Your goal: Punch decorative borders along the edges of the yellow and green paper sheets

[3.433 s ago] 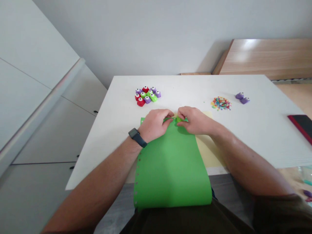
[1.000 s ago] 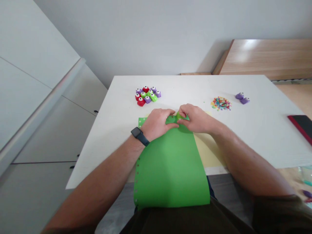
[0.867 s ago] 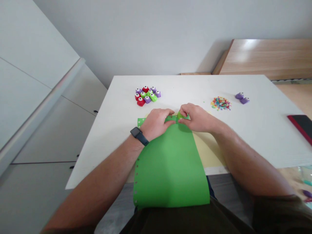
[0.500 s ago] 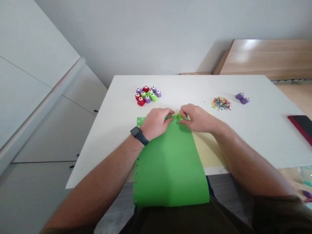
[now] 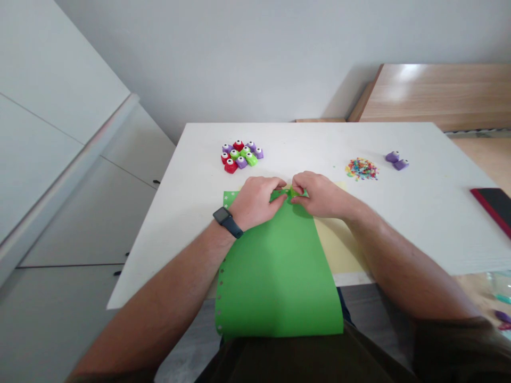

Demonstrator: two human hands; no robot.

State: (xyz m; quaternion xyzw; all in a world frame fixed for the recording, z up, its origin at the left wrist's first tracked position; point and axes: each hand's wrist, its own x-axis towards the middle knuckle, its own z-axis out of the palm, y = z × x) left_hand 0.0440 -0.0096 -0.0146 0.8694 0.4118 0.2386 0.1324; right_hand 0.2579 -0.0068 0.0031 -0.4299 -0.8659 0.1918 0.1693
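A green sheet (image 5: 279,271) with small holes punched along its left and far edges lies over the table's front edge, on top of a yellow sheet (image 5: 339,244). My left hand (image 5: 259,199), with a dark watch at the wrist, pinches the far edge of the green sheet between thumb and fingers. At the right of that edge my right hand (image 5: 317,194) is closed round a small light-green punch (image 5: 293,191), which sits on the sheet's edge. The fingers partly hide the punch.
Several red, purple and green punches (image 5: 240,156) stand at the back left of the white table (image 5: 167,213). Colourful paper bits (image 5: 362,169) and two purple punches (image 5: 397,160) lie right, with a dark red-edged object (image 5: 493,205) farther right.
The light-green punch and my right hand have shifted slightly left along the sheet's far edge. The green sheet's near left corner has also moved a little left.
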